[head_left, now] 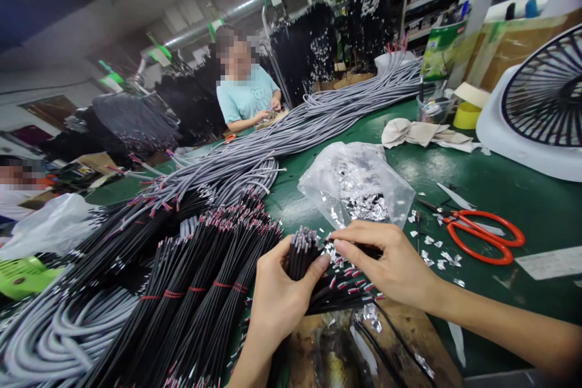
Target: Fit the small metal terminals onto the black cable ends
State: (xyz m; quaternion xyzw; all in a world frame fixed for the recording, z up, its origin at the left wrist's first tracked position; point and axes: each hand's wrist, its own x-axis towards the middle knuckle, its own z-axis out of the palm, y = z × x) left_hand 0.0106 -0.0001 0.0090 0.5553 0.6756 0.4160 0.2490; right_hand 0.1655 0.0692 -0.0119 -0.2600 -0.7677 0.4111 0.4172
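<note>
My left hand [277, 294] is wrapped round a bundle of black cables [302, 248], its cut ends pointing up. My right hand [386, 264] reaches in from the right and pinches something small at the bundle's ends, over a fan of black cables with red tips [345, 291]. A clear plastic bag [359, 185] holding silver foil scraps lies just behind both hands. Loose foil bits [431, 248] dot the green table [500, 194].
Orange-handled scissors [482, 236] lie right of my hands. Bundles of black cables [191, 297] and long grey cables [254, 151] fill the left. A white fan [541, 109] stands at the far right. A person in a light blue shirt [248, 97] works across the table.
</note>
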